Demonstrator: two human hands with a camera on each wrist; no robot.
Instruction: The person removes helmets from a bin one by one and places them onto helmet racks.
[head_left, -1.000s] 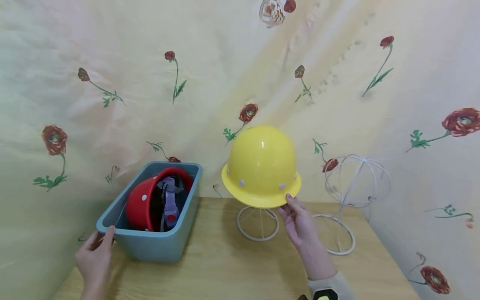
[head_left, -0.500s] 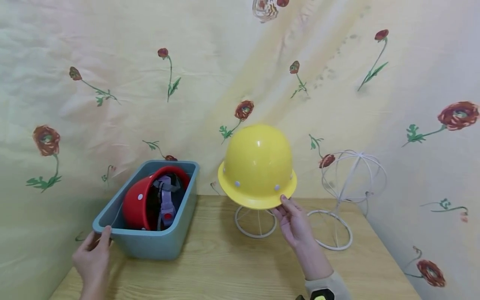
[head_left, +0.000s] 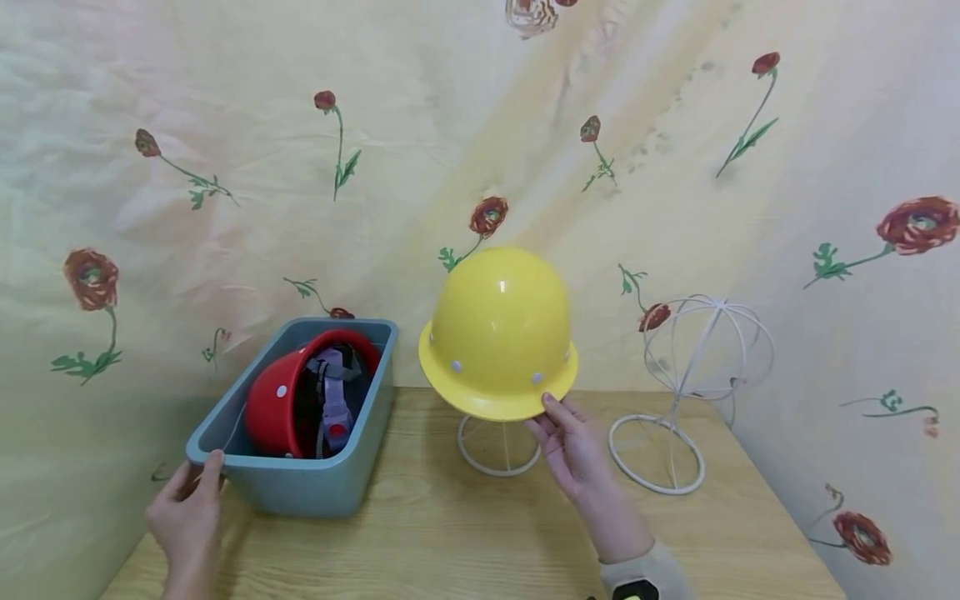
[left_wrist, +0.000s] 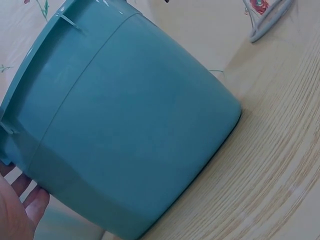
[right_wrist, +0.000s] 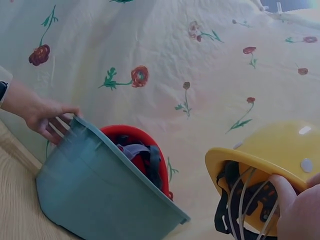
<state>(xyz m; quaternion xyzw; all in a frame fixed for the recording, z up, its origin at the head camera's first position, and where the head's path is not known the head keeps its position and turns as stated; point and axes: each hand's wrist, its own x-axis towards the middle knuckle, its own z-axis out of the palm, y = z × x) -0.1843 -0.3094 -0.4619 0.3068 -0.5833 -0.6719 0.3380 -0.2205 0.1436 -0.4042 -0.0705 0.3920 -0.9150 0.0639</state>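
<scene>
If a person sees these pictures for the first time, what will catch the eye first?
First the yellow helmet, sitting on a white wire stand at the table's middle, with the right hand touching its brim. Next the red helmet lying in the teal bin at the left, whose rim the left hand holds.

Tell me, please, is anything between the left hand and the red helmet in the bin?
Only the bin's own wall: the left hand grips its near-left rim, and the red helmet lies inside, open from above.

Both hands extended forward, near edge of scene.
Left hand [head_left: 187, 521] at near left, fingers curled over a rim; right hand [head_left: 573, 446] raised centre-right, palm up, thumb and fingers pinching.
</scene>
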